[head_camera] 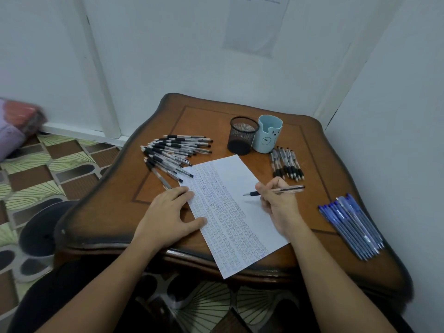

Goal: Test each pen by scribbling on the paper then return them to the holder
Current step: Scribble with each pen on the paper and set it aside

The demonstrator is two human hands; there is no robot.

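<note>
On the brown wooden table [115, 212], right hand [278, 206] fingers pinch a clear black-grip pen [276, 190] above the scribble-filled white paper [230, 212]; left hand [168, 212] presses it, fingers straight. Black mesh holder [242, 135] stands penless, heaped pens [175, 153] outside: returning seemingly unstarted.

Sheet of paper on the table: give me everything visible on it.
The paper is one white sheet that lies flat and skewed on the brown wooden table, its near corner at the front edge. Dense rows of small blue scribbles fill most of it; a strip along its right side is blank. The left hand presses its left edge. The right hand rests on it and holds a pen over the blank strip.
</note>
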